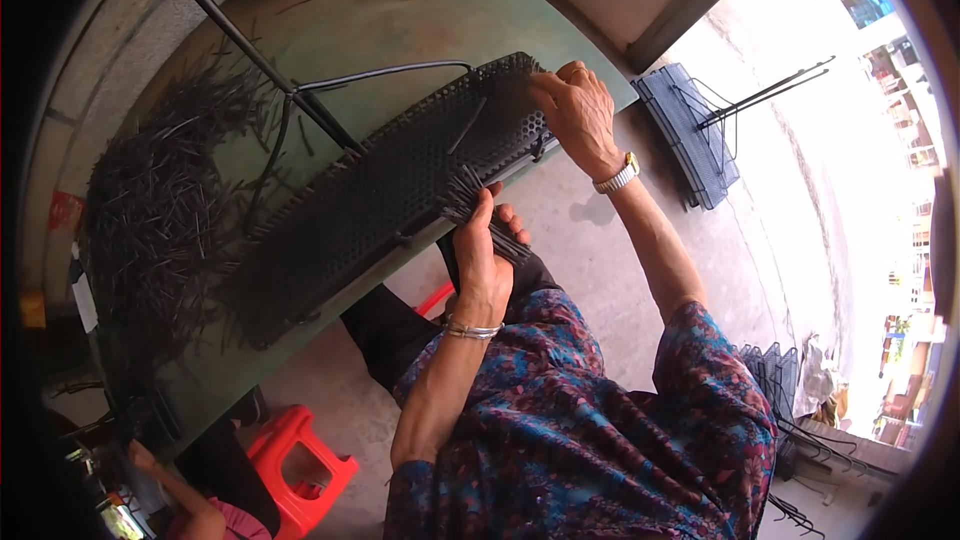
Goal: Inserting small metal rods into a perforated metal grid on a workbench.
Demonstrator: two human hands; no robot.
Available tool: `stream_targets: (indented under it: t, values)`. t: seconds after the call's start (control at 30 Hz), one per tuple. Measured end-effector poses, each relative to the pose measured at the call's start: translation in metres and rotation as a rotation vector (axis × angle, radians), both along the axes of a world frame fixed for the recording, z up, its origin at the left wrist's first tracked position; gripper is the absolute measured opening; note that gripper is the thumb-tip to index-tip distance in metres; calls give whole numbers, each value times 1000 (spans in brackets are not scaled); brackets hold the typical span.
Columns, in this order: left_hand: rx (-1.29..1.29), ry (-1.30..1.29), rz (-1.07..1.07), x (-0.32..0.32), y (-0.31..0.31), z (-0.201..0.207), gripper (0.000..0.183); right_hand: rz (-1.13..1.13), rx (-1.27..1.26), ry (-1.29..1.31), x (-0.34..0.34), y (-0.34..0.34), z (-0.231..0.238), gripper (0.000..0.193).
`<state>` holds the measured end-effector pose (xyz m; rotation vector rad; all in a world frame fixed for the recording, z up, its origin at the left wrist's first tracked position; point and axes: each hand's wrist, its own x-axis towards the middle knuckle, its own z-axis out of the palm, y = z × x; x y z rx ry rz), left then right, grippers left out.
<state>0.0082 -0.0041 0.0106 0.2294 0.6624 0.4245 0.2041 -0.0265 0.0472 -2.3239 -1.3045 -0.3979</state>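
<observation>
A long black perforated panel [380, 180] lies slanted along the near edge of the table, its surface covered in small holes. My left hand [482, 260] is closed around a bundle of thin dark sticks [460, 196], held just in front of the panel's near edge. At the panel's far right end, my right hand [580, 112] has its fingers bent together against the holes; whatever is between the fingertips is hidden. A black metal rod frame [290, 90] rises from behind the panel. Left of the panel, a large heap of loose dark sticks [160, 210] covers the table.
The green table [470, 0] has a curved-looking far edge. A similar panel on rods [690, 135] stands on the floor to the right. At lower left are a red plastic stool [300, 470] and another person's arm [185, 490]. More dark racks [775, 380] stand at lower right.
</observation>
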Motion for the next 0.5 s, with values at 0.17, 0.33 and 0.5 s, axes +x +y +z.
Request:
stream_targets:
  t: [0.17, 0.33, 0.5]
  values:
    - [5, 21, 30, -1, 1, -1, 24, 451, 22, -55, -26, 5, -14, 50]
    - [71, 46, 96, -2, 4, -5, 21, 648, -110, -137, -36, 6, -24, 51]
    - [18, 3, 105, -7, 7, -1, 22, 753, -67, -188, -36, -5, -31, 43]
